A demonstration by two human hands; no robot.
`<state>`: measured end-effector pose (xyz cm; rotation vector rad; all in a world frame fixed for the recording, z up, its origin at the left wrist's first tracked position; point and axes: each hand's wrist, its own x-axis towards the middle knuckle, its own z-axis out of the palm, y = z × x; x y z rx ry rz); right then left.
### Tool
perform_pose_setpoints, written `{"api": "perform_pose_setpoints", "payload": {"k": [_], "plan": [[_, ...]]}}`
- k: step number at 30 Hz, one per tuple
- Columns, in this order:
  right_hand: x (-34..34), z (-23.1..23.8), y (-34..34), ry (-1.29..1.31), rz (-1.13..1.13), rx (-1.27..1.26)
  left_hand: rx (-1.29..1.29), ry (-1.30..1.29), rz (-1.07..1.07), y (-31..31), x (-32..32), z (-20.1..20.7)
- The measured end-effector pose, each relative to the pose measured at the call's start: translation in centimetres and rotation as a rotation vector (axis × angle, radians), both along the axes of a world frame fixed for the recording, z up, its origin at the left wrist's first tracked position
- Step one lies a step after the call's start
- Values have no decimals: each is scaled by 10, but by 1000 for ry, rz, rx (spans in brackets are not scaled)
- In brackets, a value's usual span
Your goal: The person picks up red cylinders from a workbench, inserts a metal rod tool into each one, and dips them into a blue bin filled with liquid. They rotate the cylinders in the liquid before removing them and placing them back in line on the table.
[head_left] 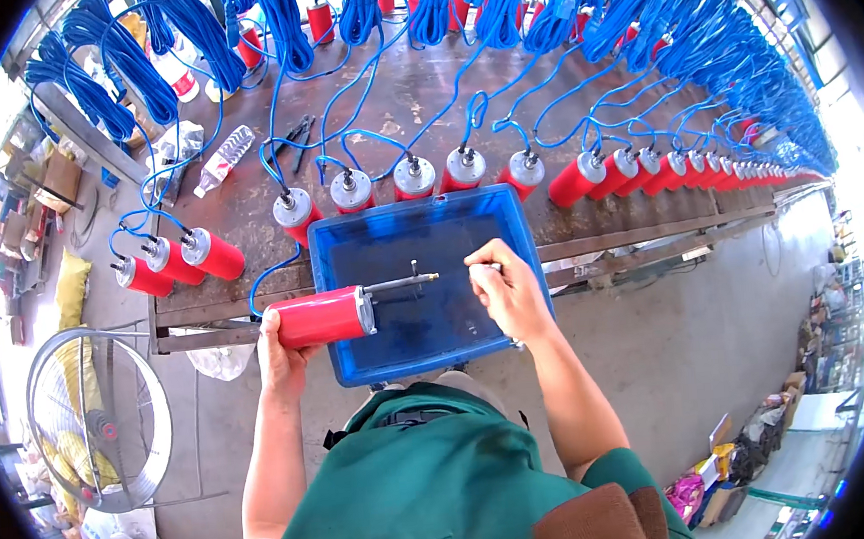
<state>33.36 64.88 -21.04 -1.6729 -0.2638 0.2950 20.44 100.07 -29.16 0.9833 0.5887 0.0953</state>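
Observation:
My left hand (283, 358) is wrapped around a red cylindrical motor (317, 319), held on its side over the near left of a blue plastic tray (428, 208). A grey rod (393, 284) with a brass-coloured tip juts from the motor's silver end cap toward the right. A small upright pin stands near that tip. My right hand (510, 289) is closed over the right part of the tray, apart from the rod. Its fingers are pinched together, and what lies between them is too small to make out. A blue cable runs behind the held motor.
Several red motors (414, 179) with silver caps line the brown table (381, 113). Bundles of blue cable (280, 30) hang along the far side. A plastic bottle (225, 161) and black pliers (295, 142) lie at left. A round fan frame (100, 418) stands on the floor.

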Motion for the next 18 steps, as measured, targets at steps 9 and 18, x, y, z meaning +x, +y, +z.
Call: {"api": "perform_pose_setpoints", "payload": {"k": [9, 18], "plan": [[20, -36, 34, 615, -29, 412, 8, 27, 30, -2, 0, 2], [19, -35, 41, 663, -19, 397, 8, 26, 22, 0, 0, 3]]}}
